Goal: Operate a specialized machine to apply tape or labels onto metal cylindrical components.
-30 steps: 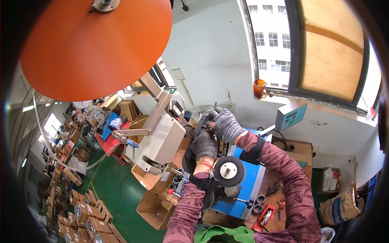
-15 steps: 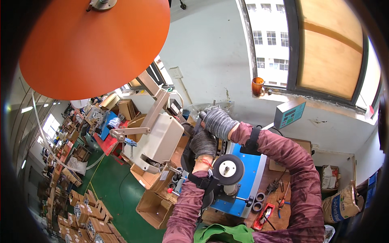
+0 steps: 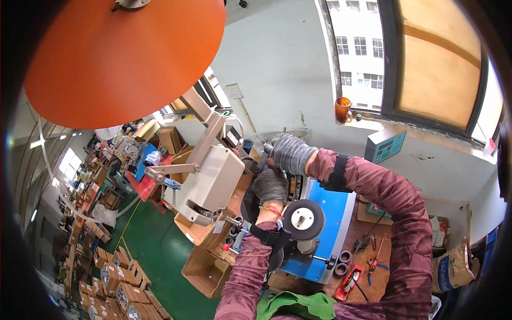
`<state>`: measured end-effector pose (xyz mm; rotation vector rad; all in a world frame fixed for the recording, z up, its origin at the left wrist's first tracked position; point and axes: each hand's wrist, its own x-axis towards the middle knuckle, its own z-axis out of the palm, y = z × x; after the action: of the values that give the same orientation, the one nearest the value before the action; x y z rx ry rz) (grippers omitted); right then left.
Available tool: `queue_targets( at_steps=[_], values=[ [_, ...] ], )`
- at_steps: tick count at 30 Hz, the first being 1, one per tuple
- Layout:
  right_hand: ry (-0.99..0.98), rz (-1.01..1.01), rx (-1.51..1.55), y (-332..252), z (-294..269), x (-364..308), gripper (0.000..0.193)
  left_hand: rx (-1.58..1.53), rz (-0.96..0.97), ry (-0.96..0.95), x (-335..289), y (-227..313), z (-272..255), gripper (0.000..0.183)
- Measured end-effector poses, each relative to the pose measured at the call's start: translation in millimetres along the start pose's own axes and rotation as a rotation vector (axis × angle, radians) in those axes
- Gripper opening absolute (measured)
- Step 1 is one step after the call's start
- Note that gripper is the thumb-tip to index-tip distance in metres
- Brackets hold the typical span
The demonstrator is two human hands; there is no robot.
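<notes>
Both my hands wear grey knitted gloves and meet at a dark ring-shaped part of the machine [image 3: 296, 188] on the blue base. My right hand [image 3: 290, 153] reaches in from the right, its fingers curled around something I cannot make out at the ring's far edge. Just nearer and below it, my left hand [image 3: 269, 186] is bent over the dark machine parts, fingers closed and mostly hidden. Close to my left wrist stands a black wheel with a white hub [image 3: 303, 218]. The blue machine base [image 3: 333, 216] extends under my right forearm.
A beige machine housing with a metal arm [image 3: 216, 173] stands left. An orange lamp-like shade [image 3: 128, 58] fills the upper left. Cardboard boxes [image 3: 205, 272] sit below. Right are a control box [image 3: 385, 144], black rings [image 3: 341, 269], a red tray [image 3: 349, 282] and pliers [image 3: 371, 269].
The view has shifted slightly. My right elbow and forearm have moved a little outward, showing a small green-panelled device beneath. Both hands stay at the same part of the machine.
</notes>
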<state>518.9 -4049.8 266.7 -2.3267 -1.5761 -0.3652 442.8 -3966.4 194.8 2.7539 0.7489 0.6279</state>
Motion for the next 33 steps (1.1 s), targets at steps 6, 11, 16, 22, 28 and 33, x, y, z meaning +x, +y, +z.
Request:
queue_targets(
  at_steps=[6,11,16,22,28,33],
  values=[
    [-0.046,0.067,0.073,10,11,14,0.029,0.022,-0.034,0.004,-3,8,-5,0.028],
    [-0.144,0.047,0.077,7,12,17,0.025,0.031,-0.016,0.049,-4,3,-1,0.027],
    [-0.129,0.011,0.129,7,16,16,0.02,0.036,0.017,0.037,-6,4,-4,0.023],
    [-0.012,0.066,0.064,8,39,11,0.027,-0.044,0.003,0.074,-8,11,-8,0.021],
    [0.134,0.143,0.082,0,11,-7,0.026,-0.121,0.017,0.137,-8,5,-11,0.02],
    [0.376,0.634,0.702,63,46,-26,0.032,-0.067,0.026,0.096,-9,13,-5,0.022]
  ],
)
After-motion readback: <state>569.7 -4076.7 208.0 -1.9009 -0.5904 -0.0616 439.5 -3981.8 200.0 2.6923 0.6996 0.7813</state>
